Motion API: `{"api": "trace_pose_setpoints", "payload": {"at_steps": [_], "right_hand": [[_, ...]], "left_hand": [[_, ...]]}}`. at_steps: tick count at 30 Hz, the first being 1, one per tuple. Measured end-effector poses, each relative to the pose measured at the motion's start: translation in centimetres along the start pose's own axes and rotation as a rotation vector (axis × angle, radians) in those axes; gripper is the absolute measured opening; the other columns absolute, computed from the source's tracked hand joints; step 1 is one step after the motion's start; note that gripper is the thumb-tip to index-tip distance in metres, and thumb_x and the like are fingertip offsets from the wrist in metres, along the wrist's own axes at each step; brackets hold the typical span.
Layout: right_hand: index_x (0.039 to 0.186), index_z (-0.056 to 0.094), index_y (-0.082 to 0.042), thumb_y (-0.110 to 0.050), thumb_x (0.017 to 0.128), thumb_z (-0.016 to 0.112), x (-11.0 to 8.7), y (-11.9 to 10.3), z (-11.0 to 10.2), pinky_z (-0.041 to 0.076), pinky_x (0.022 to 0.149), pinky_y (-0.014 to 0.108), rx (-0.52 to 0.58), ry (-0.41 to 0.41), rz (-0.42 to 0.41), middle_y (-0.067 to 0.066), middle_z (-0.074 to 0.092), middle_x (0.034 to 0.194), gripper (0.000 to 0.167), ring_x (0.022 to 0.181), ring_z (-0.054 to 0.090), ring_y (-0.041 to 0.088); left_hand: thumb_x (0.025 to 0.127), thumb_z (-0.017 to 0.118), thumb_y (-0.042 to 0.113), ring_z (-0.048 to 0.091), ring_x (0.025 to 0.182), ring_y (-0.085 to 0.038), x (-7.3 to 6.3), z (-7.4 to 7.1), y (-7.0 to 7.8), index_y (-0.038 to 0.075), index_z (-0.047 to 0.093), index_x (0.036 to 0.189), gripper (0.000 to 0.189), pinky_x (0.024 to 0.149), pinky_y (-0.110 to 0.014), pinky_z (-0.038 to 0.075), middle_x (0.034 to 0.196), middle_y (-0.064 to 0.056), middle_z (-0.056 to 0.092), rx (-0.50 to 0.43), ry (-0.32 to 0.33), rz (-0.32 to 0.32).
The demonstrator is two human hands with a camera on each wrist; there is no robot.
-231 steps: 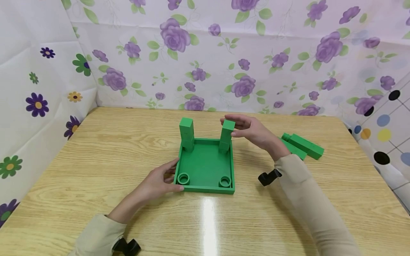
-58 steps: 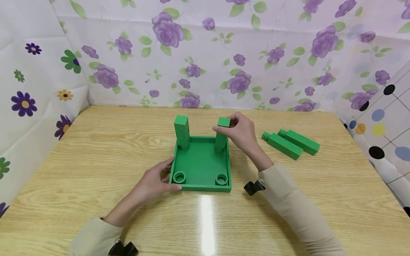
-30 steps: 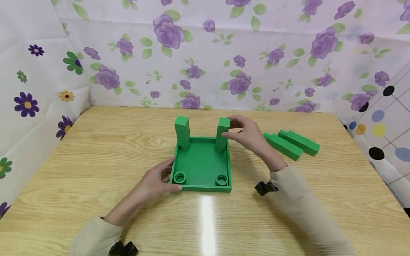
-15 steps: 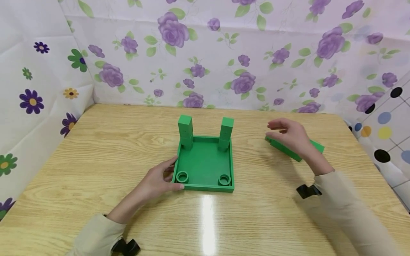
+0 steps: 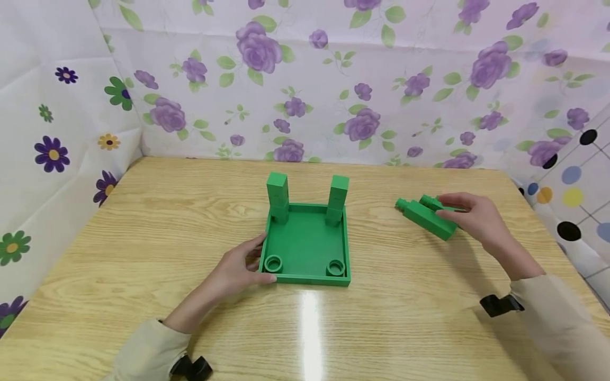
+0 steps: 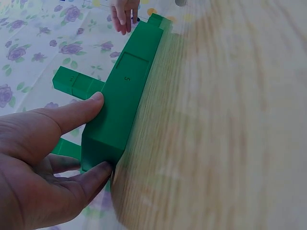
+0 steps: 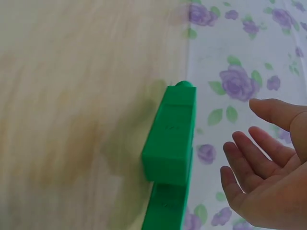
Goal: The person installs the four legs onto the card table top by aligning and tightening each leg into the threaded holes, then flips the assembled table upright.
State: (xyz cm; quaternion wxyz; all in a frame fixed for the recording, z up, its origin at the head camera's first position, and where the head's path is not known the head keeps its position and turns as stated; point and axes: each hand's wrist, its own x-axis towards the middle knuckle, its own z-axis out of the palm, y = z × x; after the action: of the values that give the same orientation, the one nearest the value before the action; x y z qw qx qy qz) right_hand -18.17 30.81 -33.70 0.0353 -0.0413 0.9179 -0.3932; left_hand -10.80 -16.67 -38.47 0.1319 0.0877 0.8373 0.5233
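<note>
A square green tray-like base [image 5: 305, 243] with low walls lies on the table. My left hand [image 5: 233, 270] grips its near left corner, thumb on the front wall and fingers along the left side. Two green square posts stand upright at its back corners, a left post [image 5: 278, 193] and a right post [image 5: 337, 196]. Round sockets, one left [image 5: 274, 263] and one right [image 5: 335, 268], sit in the front corners. My right hand [image 5: 478, 217] hovers with parted fingers over two loose green posts, the nearer one [image 7: 170, 129] and the farther one [image 5: 431, 202], partly hidden by the fingers.
The wooden table [image 5: 190, 211] ends at a floral cloth wall [image 5: 205, 95] behind. Patterned cloth also hangs at the left and right sides. A light reflection [image 5: 311, 333] streaks the table's front.
My right hand has left the back right post and moved right, to above the loose posts. My left hand has stayed at the base's corner.
</note>
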Motion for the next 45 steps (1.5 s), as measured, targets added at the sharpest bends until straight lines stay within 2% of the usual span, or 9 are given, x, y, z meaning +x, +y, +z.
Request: {"api": "trace_pose_setpoints", "payload": {"at_steps": [3,7,10,15,21,25,30,37,45], "right_hand": [[0.14,0.047,0.001,-0.04,0.094,0.062,-0.3,0.6,-0.2,0.044,0.095,0.053,0.016,-0.02,0.023,0.024,0.047,0.138,0.063,0.125,0.043,0.04],[0.142,0.045,0.0,-0.044,0.098,0.054,-0.7,1.5,-0.1,0.046,0.097,0.046,0.023,-0.035,0.064,0.023,0.046,0.14,0.063,0.127,0.043,0.038],[0.144,0.043,0.001,-0.044,0.099,0.05,-0.9,1.9,-0.1,0.045,0.099,0.047,0.031,-0.051,0.087,0.024,0.044,0.142,0.064,0.128,0.041,0.038],[0.145,0.039,0.004,-0.043,0.097,0.056,-0.8,2.2,0.1,0.035,0.103,0.059,0.082,-0.1,0.123,0.027,0.039,0.144,0.069,0.131,0.035,0.043],[0.146,0.035,0.005,-0.034,0.095,0.064,-0.6,2.8,0.1,0.036,0.103,0.058,0.061,-0.15,0.125,0.03,0.034,0.146,0.071,0.132,0.032,0.046],[0.147,0.032,0.007,-0.031,0.092,0.069,-0.3,3.2,0.2,0.04,0.1,0.057,0.032,-0.188,0.154,0.035,0.03,0.145,0.076,0.131,0.031,0.05],[0.145,0.033,0.01,-0.032,0.089,0.072,-0.2,3.4,0.2,0.05,0.088,0.043,-0.011,-0.207,0.168,0.037,0.034,0.141,0.081,0.126,0.037,0.049],[0.142,0.036,0.013,-0.031,0.088,0.073,-0.1,3.4,0.2,0.054,0.075,0.032,-0.036,-0.212,0.146,0.036,0.039,0.136,0.079,0.117,0.044,0.044],[0.138,0.041,0.014,-0.03,0.087,0.073,-0.1,3.7,0.8,0.051,0.076,0.039,-0.094,-0.179,0.138,0.035,0.045,0.128,0.075,0.108,0.048,0.043]], "left_hand": [[0.077,0.083,0.01,0.049,0.123,-0.033,0.0,0.1,0.0,0.0,0.029,0.15,0.092,0.098,-0.035,0.047,0.137,-0.019,0.048,-0.012,0.002,0.002],[0.076,0.083,0.009,0.049,0.124,-0.033,0.0,0.0,0.1,0.0,0.029,0.15,0.092,0.098,-0.034,0.048,0.138,-0.018,0.048,-0.009,0.004,-0.001],[0.076,0.083,0.01,0.049,0.123,-0.033,0.0,0.0,0.1,0.001,0.029,0.151,0.093,0.098,-0.033,0.048,0.138,-0.018,0.048,-0.005,0.0,-0.003],[0.076,0.083,0.008,0.05,0.122,-0.032,0.0,0.0,0.0,0.001,0.029,0.151,0.093,0.098,-0.033,0.048,0.135,-0.018,0.049,-0.001,0.004,-0.005],[0.076,0.083,0.008,0.05,0.121,-0.032,0.0,0.0,0.1,0.001,0.029,0.151,0.092,0.097,-0.033,0.048,0.135,-0.017,0.05,0.006,0.008,-0.011],[0.076,0.083,0.008,0.05,0.121,-0.032,0.0,0.0,0.1,0.001,0.029,0.151,0.092,0.097,-0.033,0.048,0.135,-0.017,0.05,0.004,0.007,-0.018],[0.076,0.083,0.009,0.049,0.123,-0.032,0.0,0.0,0.0,0.0,0.029,0.15,0.092,0.097,-0.033,0.048,0.136,-0.018,0.049,0.002,0.005,-0.018],[0.076,0.083,0.009,0.048,0.125,-0.033,-0.2,0.0,0.1,0.0,0.029,0.151,0.093,0.098,-0.034,0.047,0.138,-0.018,0.047,-0.005,0.012,-0.022],[0.076,0.083,0.009,0.049,0.123,-0.032,-0.1,0.1,0.3,0.0,0.029,0.15,0.092,0.098,-0.034,0.048,0.137,-0.018,0.048,0.016,0.012,-0.013]]}}
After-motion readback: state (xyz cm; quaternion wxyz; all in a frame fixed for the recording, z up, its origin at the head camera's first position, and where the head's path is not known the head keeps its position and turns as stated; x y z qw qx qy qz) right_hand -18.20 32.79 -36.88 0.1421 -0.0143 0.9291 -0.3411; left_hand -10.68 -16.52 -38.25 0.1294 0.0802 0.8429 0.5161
